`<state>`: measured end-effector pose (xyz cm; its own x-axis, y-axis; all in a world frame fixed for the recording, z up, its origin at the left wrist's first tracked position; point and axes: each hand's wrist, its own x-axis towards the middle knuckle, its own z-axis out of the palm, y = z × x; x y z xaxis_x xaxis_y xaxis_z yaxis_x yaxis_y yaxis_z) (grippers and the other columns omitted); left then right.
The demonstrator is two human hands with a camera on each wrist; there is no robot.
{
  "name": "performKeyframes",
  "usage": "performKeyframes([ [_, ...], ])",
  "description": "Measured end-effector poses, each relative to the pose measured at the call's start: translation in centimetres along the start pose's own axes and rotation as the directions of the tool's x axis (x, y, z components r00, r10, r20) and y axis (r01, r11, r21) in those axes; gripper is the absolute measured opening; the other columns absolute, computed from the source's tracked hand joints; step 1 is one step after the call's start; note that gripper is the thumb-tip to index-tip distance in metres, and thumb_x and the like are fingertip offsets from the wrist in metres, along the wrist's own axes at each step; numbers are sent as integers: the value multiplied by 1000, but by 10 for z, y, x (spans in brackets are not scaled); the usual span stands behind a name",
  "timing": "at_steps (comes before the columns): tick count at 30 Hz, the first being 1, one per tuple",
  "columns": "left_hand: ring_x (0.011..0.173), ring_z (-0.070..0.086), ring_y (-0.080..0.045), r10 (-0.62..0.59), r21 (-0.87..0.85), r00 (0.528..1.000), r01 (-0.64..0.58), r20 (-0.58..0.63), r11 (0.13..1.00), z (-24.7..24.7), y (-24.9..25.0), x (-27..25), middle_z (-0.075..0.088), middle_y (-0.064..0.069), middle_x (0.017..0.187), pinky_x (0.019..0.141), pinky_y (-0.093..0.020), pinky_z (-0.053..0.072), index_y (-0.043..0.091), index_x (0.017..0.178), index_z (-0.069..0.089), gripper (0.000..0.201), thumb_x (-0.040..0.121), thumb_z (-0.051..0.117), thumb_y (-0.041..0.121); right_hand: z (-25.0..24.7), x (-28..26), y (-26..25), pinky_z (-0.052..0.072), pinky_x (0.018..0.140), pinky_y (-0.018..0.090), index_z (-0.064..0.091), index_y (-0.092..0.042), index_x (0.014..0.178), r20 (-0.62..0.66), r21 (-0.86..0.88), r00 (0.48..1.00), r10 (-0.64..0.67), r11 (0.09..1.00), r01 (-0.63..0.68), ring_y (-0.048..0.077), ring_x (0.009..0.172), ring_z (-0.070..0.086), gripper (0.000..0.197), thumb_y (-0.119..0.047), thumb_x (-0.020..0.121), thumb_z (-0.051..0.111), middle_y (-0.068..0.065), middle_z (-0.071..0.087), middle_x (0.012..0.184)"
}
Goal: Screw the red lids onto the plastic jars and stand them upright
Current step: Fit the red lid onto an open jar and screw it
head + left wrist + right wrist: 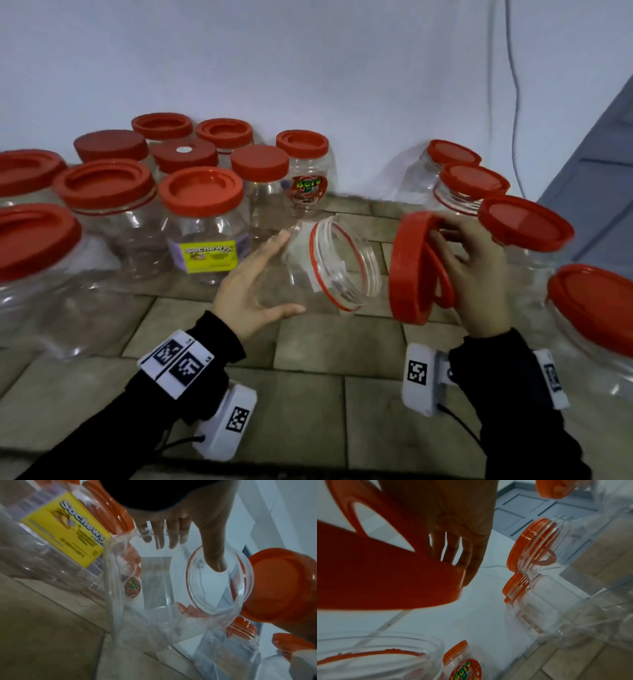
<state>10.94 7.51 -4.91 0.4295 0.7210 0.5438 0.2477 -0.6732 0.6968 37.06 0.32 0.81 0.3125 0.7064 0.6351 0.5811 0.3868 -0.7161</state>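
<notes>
My left hand (251,286) holds an open clear plastic jar (337,274) on its side above the tiled floor, thumb below and fingers over the top, with the threaded mouth and its red ring turned to the right. Just right of the mouth, my right hand (476,270) grips a red lid (412,274) on edge by its rim, fingers across its handle. A small gap separates lid and mouth. The left wrist view shows my left hand (197,524) on the jar (163,595) and the lid (281,585) beyond. In the right wrist view the lid (376,577) hangs above the jar's mouth (376,660).
Several lidded jars stand upright at the left and back, among them one with a yellow label (205,222) and one with a red label (308,174). More lidded jars (524,222) lean at the right. A white wall is behind, a grey door (599,144) at the right.
</notes>
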Motion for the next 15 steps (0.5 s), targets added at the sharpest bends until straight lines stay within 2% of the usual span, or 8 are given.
performKeyframes([
  [2, 128, 31, 8, 47, 32, 999, -48, 22, 998, -9, 5, -10, 33, 38, 134, 105, -9, 22, 32, 134, 32, 89, 60, 60, 72, 7, -6, -4, 48, 73, 19, 60, -29, 101, 69, -47, 998, 15, 999, -12, -2, 84, 58, 21, -18, 84, 59, -16, 61, 97],
  [4, 129, 29, 9, 82, 39, 996, -83, 44, 996, -13, 7, -19, 28, 45, 132, 106, -11, 21, 32, 133, 33, 85, 62, 59, 70, 17, -13, -4, 47, 74, 21, 61, -33, 98, 116, -63, 992, 52, 997, -45, 4, 80, 60, 22, -20, 81, 60, -15, 63, 94],
  [7, 131, 26, 7, 98, 17, 992, -100, 78, 995, -18, 9, -31, 28, 41, 136, 109, -15, 20, 33, 133, 32, 83, 64, 60, 68, 31, -26, -3, 51, 71, 31, 65, -28, 98, 154, -90, 979, 135, 988, -122, 11, 77, 61, 20, -16, 82, 64, -15, 64, 89],
  [9, 133, 25, 4, 95, 13, 991, -96, 92, 995, -20, 13, -38, 31, 26, 140, 111, -23, 21, 32, 133, 32, 83, 64, 59, 68, 38, -33, -6, 53, 69, 32, 67, -20, 99, 176, -82, 966, 191, 980, -179, 11, 76, 61, 18, -11, 83, 65, -11, 65, 85],
  [11, 134, 27, -4, 109, 34, 990, -113, 93, 993, -21, 17, -44, 34, 14, 141, 112, -34, 22, 29, 133, 33, 83, 65, 60, 67, 43, -37, -12, 51, 67, 24, 67, -18, 98, 207, -94, 962, 178, 982, -162, 2, 72, 58, 18, -8, 83, 64, -7, 65, 86],
  [12, 134, 28, -7, 117, 41, 989, -121, 92, 992, -21, 18, -47, 35, 13, 142, 111, -40, 23, 29, 133, 33, 83, 65, 61, 66, 43, -39, -15, 48, 67, 16, 68, -16, 98, 220, -105, 962, 162, 984, -141, 1, 71, 57, 18, -7, 83, 64, -5, 66, 87],
  [13, 135, 29, -9, 118, 43, 989, -122, 86, 992, -20, 20, -51, 34, 17, 143, 111, -44, 23, 30, 134, 33, 83, 65, 62, 65, 43, -40, -18, 45, 67, 10, 68, -14, 98, 228, -115, 963, 143, 986, -119, 1, 71, 56, 18, -7, 82, 64, -2, 66, 90],
  [15, 135, 28, -8, 105, 45, 992, -109, 69, 993, -18, 23, -57, 32, 26, 142, 111, -48, 23, 34, 134, 31, 83, 64, 65, 62, 41, -44, -23, 41, 68, 5, 67, -9, 100, 245, -116, 964, 107, 990, -80, 2, 73, 56, 18, -6, 83, 63, 1, 65, 93],
])
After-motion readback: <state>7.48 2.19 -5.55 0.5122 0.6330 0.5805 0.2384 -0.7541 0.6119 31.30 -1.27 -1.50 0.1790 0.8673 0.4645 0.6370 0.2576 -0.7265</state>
